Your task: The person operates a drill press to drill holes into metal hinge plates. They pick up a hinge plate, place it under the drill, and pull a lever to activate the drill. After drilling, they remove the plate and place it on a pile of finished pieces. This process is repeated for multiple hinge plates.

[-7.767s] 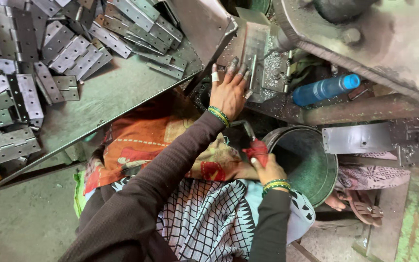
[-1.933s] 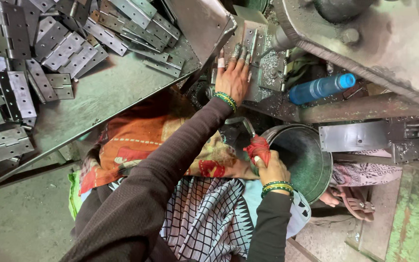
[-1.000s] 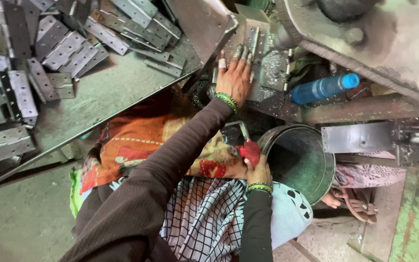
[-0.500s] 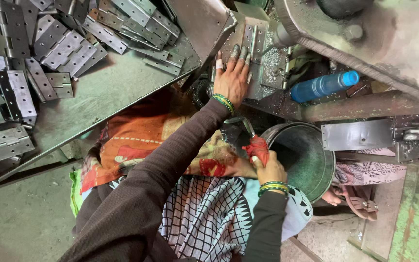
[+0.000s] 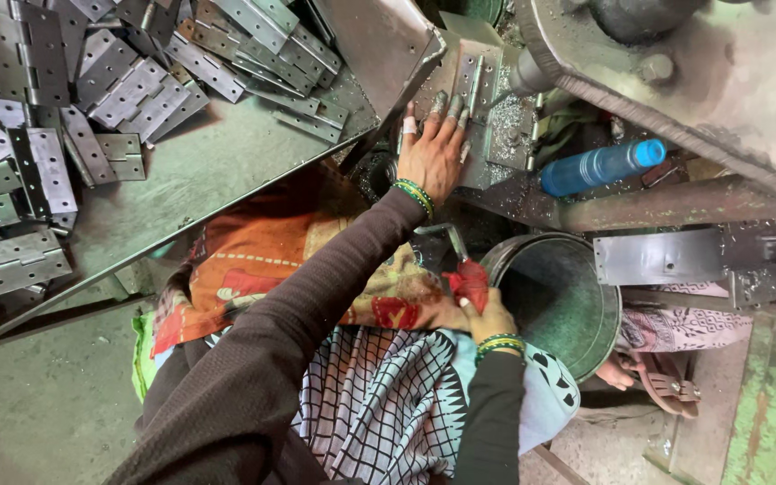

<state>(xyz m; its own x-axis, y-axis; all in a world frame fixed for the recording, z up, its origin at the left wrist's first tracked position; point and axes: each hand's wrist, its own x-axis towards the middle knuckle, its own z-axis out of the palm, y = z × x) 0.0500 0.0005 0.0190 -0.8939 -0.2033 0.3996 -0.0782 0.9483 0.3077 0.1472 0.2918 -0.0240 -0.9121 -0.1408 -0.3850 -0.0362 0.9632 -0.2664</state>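
Observation:
My left hand (image 5: pixel 433 148) lies flat on the press bed, its grimy fingers holding a grey metal hinge (image 5: pixel 473 85) in place under the machine. My right hand (image 5: pixel 487 314) is down by my lap, closed around a lever handle wrapped in red cloth (image 5: pixel 467 280), right beside the rim of a round metal bucket (image 5: pixel 577 355). Both wrists carry green bangles, and both arms are in dark brown sleeves.
A heap of grey metal hinges (image 5: pixel 56 117) covers the steel table (image 5: pixel 208 166) at the left. A blue plastic bottle (image 5: pixel 599 166) lies on the machine frame at the right. A sandalled foot (image 5: pixel 648 377) shows beside the bucket.
My left hand has stayed on the hinge at the press. My right hand dipped lower a second ago and has come back up onto the red-wrapped handle.

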